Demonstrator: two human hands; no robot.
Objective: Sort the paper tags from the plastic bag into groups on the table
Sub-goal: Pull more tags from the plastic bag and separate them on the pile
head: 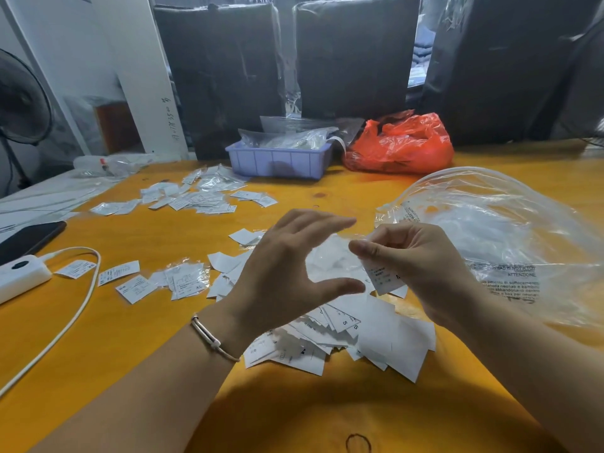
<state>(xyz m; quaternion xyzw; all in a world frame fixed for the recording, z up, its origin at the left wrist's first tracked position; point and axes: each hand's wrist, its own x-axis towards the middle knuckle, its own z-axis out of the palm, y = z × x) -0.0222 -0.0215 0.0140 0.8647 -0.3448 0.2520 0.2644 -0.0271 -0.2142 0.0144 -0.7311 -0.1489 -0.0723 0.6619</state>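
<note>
A heap of white paper tags (346, 338) lies on the orange table (130, 338) under both hands. My right hand (415, 266) pinches one printed tag (382, 279) and a scrap of thin clear film above the heap. My left hand (287, 273) hovers beside it with fingers spread and thumb out, holding nothing. A large clear plastic bag (496, 243) lies at the right. Sorted tags sit in groups: a few at the left (127, 279), a small stack marked XL (186, 279), and a wider scatter further back (199, 197).
A purple tray (277, 161) of bagged items and a red plastic bag (402, 145) stand at the back. A white power bank (19, 276) with its cable and a black phone (29, 238) lie at the left. Dark wrapped bundles line the far edge.
</note>
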